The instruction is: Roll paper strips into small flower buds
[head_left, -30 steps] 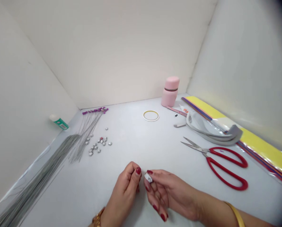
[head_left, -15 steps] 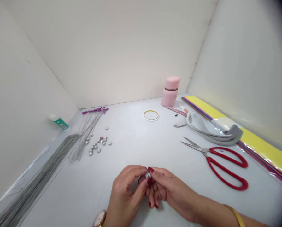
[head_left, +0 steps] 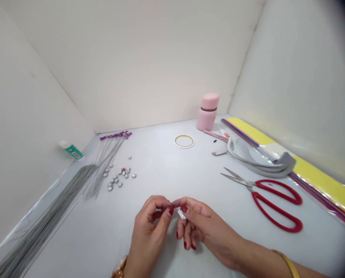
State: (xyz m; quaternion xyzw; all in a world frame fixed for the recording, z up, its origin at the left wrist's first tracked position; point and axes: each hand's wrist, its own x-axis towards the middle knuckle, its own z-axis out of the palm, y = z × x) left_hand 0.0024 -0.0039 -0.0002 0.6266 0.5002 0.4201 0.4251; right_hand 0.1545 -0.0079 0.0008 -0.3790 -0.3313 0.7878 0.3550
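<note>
Near the table's front edge my left hand (head_left: 151, 227) and my right hand (head_left: 198, 226) meet fingertip to fingertip. Between them sits a small folded silver paper piece (head_left: 181, 214), pinched by my right thumb and forefinger. My left thumb and forefinger are closed in a pinch right beside it, touching its left side. Both hands hover just above the white table (head_left: 166, 170).
Red scissors (head_left: 265, 195) lie to the right, beside grey paper strips (head_left: 262, 160) and coloured sheets (head_left: 314, 173). A pink jar (head_left: 207, 112), tape ring (head_left: 184, 141), small silver folded pieces (head_left: 119, 177), wire stems (head_left: 45, 224) with purple tips (head_left: 116, 135) and a glue bottle (head_left: 71, 150) lie farther off.
My hands drew together round the silver piece, then shifted slightly up; the fingers have re-pinched it and more of the piece shows now than half a second ago.
</note>
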